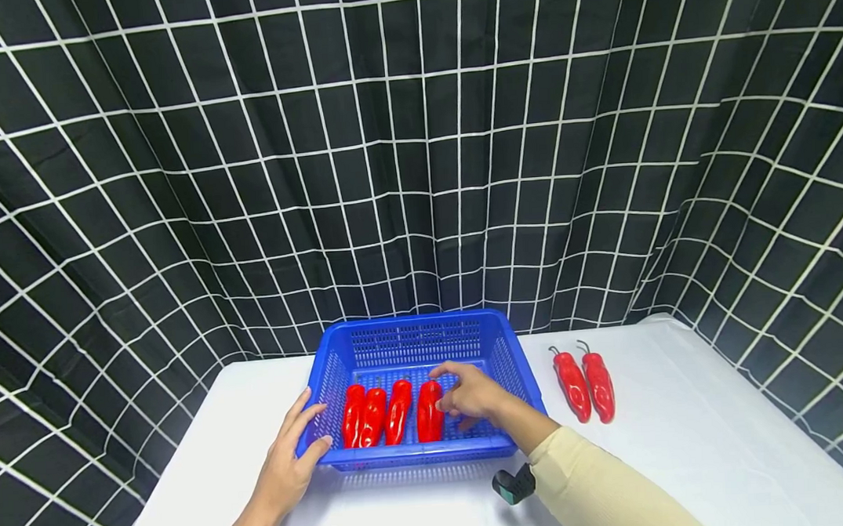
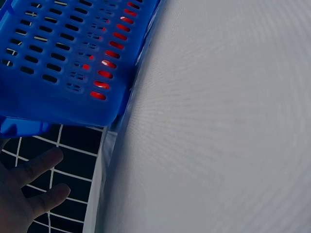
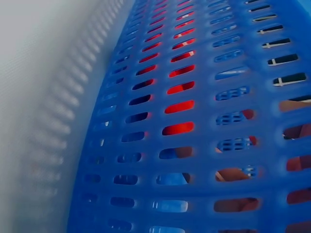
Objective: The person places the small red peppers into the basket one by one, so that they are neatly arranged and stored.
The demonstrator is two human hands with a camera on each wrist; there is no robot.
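A blue plastic basket (image 1: 422, 450) stands on the white table, with several red peppers (image 1: 398, 409) lying side by side at its left and middle. My right hand (image 1: 473, 394) reaches in over the right side, thumb and index finger spread around the upper right of the rightmost pepper (image 1: 428, 420) in the basket. Through the slots in the right wrist view, parts of that hand and red pepper (image 3: 180, 107) show. At the basket's left front corner my left hand (image 1: 289, 457) rests with its fingers spread near the rim. Its fingers (image 2: 48, 199) look straight in the left wrist view.
Two more red peppers (image 1: 585, 385) with curved dark stems lie close together on the white table (image 1: 655, 433), right of the basket. A black curtain (image 1: 411, 177) with a white grid hangs behind the table and along both sides.
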